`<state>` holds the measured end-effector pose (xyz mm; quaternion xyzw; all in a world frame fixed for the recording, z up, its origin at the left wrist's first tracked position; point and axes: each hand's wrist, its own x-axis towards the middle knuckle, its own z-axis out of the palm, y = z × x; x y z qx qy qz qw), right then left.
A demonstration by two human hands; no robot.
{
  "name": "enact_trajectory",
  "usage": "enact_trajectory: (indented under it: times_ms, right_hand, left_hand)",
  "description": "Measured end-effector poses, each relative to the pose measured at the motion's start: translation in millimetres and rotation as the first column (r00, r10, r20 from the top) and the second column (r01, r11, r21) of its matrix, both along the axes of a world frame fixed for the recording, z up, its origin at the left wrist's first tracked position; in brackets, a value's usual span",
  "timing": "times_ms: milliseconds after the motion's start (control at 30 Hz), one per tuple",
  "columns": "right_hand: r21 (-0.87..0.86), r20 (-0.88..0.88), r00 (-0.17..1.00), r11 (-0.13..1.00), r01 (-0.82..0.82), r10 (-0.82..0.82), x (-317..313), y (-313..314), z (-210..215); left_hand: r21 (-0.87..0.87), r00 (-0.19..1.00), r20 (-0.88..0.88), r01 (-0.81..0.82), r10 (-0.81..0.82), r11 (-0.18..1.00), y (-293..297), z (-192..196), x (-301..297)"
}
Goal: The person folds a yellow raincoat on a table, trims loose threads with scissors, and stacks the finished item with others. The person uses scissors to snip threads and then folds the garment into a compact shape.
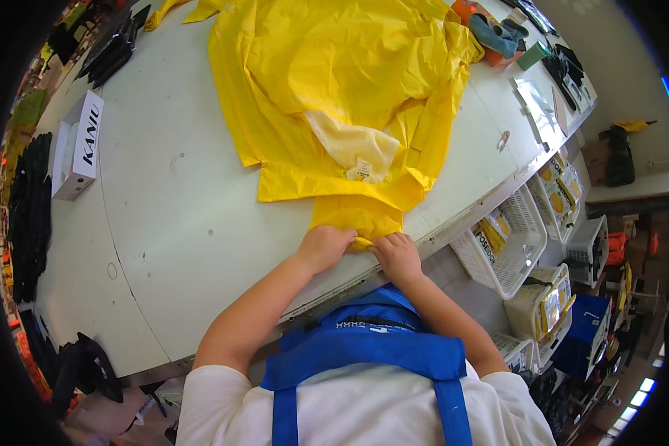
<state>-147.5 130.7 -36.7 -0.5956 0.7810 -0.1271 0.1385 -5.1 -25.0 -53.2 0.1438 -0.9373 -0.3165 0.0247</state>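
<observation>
A yellow raincoat (pixel 334 67) lies spread on the white table, its body reaching to the far edge of the view. Inside its opening shows a whitish lining with a small printed label (pixel 363 170). The yellow flap at its near end hangs toward me, close to the table's front edge. My left hand (pixel 327 247) grips the left part of this flap, fingers curled over it. Beside it, my right hand (pixel 397 256) pinches the same edge on the right. A small rolled or bunched bit of yellow fabric shows between the two hands.
A white box (pixel 79 146) stands on the table at left, near stacked black items (pixel 28 215). At the back right lie a grey-blue cloth (pixel 496 36), a green cup-like object (pixel 533 56) and papers (pixel 537 111). White plastic baskets (pixel 524 260) with yellow packages stand below the table's right edge.
</observation>
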Motion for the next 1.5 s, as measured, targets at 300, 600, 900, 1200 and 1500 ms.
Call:
enact_trajectory:
  times_ms: [300, 600, 900, 1200, 1500]
  right_hand:
    - [-0.217, -0.057, 0.984, 0.959, -0.180, 0.172, -27, -30, -9]
    - [-0.167, 0.207, 0.978, 0.984, 0.056, -0.021, -68, -62, -3]
    - [0.029, 0.125, 0.992, 0.999, -0.036, 0.032, -100, -63, -11]
    - [-0.204, -0.062, 0.984, 0.963, -0.177, 0.168, -103, -70, 15]
    - [0.085, 0.081, 0.997, 0.996, 0.015, -0.021, -124, -84, 23]
  left_hand:
    - [-0.178, 0.987, -0.072, -0.153, 0.142, 0.972, -18, 15, -35]
    - [-0.041, 0.984, 0.015, -0.176, 0.176, 0.984, -40, 0, -53]
    - [-0.066, 0.983, -0.147, -0.125, 0.115, 0.990, -60, 22, -58]
    - [-0.101, 0.978, 0.095, -0.174, 0.183, 0.980, -75, 20, -72]
    - [-0.271, 0.978, -0.087, -0.204, 0.187, 0.941, -70, 30, -79]
